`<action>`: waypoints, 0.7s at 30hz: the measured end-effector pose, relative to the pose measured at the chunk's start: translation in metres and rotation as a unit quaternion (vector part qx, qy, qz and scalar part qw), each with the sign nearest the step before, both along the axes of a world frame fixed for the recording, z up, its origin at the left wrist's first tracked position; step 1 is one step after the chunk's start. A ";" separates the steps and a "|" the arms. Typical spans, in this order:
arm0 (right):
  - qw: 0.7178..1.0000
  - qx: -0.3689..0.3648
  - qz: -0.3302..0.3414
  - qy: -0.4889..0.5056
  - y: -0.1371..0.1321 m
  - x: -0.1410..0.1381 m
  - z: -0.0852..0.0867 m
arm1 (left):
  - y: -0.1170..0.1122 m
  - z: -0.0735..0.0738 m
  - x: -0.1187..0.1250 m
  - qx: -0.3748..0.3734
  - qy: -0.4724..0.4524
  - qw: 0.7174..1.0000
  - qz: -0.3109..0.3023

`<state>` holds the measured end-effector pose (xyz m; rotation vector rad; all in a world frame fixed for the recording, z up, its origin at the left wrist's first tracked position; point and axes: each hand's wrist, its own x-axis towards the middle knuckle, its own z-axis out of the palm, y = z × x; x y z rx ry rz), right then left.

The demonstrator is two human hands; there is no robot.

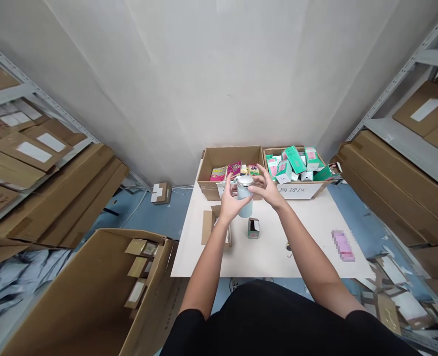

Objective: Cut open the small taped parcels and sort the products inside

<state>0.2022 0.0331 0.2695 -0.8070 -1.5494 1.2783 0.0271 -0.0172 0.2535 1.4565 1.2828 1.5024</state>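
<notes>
Above the table, in front of my chest, is a pale blue cup (245, 205) with a shiny silver lid, held upright. My left hand (230, 201) grips its left side, the thumb across the front of the body. Around the lid on the right curl the fingers of my right hand (267, 190), its thumb against the rim. Below the cup stands a small green box (253, 229) with its top open and a dark inside. A small brown carton (207, 227) with raised flaps sits by my left forearm, which hides part of it.
Against the wall, one large carton (209, 190) holds colourful packs, and another (310, 192) holds several green-and-white boxes. A pink blurred item (343, 245) lies on the table (270, 262) at right. A big open carton (73, 287) stands left, and loaded shelves flank both sides.
</notes>
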 end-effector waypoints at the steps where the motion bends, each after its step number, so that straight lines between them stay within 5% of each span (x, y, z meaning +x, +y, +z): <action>1: 0.999 -0.009 0.031 0.000 -0.002 0.002 -0.005 | 0.002 -0.002 -0.004 -0.004 -0.027 1.000 -0.009; 5: 0.991 -0.057 0.122 -0.009 -0.015 0.004 -0.030 | 0.010 -0.006 -0.014 -0.033 -0.130 0.988 -0.078; 11: 0.999 -0.050 -0.001 -0.010 -0.031 -0.006 -0.045 | 0.020 0.002 -0.012 -0.074 -0.121 0.987 -0.069; 17: 0.995 -0.087 0.054 0.021 -0.036 0.002 -0.043 | 0.026 0.013 -0.008 -0.077 -0.141 0.981 -0.107; 21: 0.996 -0.081 -0.024 0.000 -0.039 0.003 -0.045 | 0.027 0.018 -0.003 -0.084 -0.118 0.984 -0.103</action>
